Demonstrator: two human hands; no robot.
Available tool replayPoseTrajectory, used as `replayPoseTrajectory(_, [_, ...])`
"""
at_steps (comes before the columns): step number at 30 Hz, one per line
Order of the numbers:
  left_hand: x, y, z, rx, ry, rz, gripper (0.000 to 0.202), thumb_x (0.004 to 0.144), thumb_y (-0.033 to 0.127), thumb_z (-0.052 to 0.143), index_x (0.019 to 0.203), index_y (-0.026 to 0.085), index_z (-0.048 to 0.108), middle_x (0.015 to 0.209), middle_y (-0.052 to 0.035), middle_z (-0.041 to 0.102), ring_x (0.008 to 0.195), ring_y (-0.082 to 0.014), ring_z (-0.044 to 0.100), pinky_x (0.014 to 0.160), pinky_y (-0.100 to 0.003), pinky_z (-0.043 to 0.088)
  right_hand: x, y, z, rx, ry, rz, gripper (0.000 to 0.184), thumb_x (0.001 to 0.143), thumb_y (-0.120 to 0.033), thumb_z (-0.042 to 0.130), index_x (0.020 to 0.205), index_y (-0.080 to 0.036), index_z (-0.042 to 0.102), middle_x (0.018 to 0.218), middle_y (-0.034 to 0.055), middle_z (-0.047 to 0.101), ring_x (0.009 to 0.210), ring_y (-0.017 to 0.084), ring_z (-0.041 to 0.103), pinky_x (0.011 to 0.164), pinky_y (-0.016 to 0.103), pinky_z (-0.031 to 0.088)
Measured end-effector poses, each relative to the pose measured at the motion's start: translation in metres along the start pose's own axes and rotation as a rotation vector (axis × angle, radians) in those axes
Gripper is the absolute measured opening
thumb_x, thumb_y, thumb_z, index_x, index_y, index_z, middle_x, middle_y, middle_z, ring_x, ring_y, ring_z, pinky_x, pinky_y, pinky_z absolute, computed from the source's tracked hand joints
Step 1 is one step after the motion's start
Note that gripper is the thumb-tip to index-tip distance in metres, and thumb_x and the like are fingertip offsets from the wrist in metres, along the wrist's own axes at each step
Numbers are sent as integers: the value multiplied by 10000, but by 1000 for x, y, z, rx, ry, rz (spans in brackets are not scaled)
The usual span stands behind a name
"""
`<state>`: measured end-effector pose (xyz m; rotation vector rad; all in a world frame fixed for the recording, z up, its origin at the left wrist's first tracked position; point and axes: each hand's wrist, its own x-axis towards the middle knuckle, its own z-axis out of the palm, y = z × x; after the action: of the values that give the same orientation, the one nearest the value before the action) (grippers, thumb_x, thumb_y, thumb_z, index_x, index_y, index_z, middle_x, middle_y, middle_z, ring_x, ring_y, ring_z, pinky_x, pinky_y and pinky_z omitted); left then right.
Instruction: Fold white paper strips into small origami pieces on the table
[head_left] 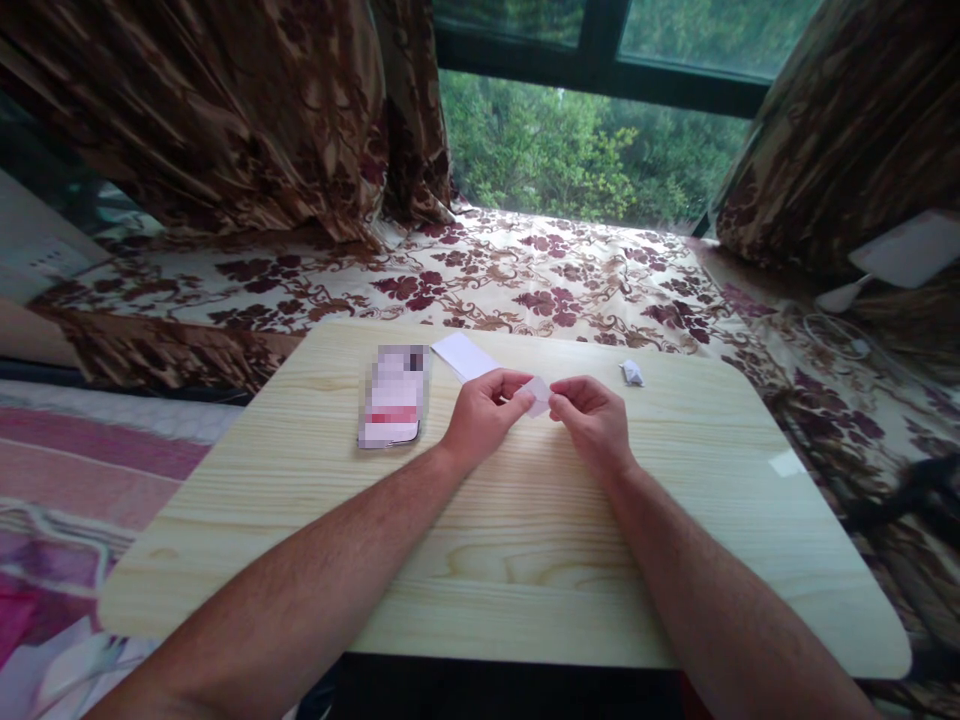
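Clerk: Item one: small white paper piece (535, 396), centre of the frame, over the table (525, 580). Grip?

Checker: Your left hand (484, 408): closed, thumb and fingers pressed on the paper's left side. Your right hand (598, 415): fingertips drawn together in a narrow pinch at its right edge. Whether the lower edge touches wood, I cannot tell.

Clerk: Hazards, item one?

Checker: Tearing, should you pull the sides unevenly. A skewed crease, should your left thumb slip. A missed misalignment, since your fingers cover both sides.

Clerk: Hazards, remaining stock?

Checker: White sheet (466, 355), flat, upper middle, just beyond your left knuckles: a forward nudge could shift it. Phone (392, 395), left of centre, detail masked: a wide left swing could knock it. Small folded white object (632, 373), right of centre, apart from your right hand: likely light, so a careless knuckle could crush or scatter it.
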<state>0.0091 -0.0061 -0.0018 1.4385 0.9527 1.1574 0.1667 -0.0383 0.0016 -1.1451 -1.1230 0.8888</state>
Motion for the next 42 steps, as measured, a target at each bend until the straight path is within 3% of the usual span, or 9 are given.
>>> replayPoseTrajectory(11, [-1,-2,0,58,-41,9,286,776,377,717,932,136,726,788,-54,708,682,-151,626,613,-251,479,-1,-2,-2,-75,-41,-1,166,750,-310,734,692,-162,690,597,-2,639,520,108,529,503,240,414])
replayPoseTrajectory(18, [-3,-3,2,150,-72,35,269,793,376,694,931,149,736,779,-52,706,669,-147,614,607,-254,472,-2,0,-2,-49,-40,-30,112,757,-277,721,776,-167,705,686,19,682,591,133,584,561,256,458])
replayPoseTrajectory(42, [-7,4,5,230,-72,65,199,789,345,678,818,150,701,714,-23,667,614,-120,545,565,-237,421,-4,0,-3,-73,-36,-77,54,735,-204,689,703,-175,657,640,-11,623,576,116,534,548,245,417])
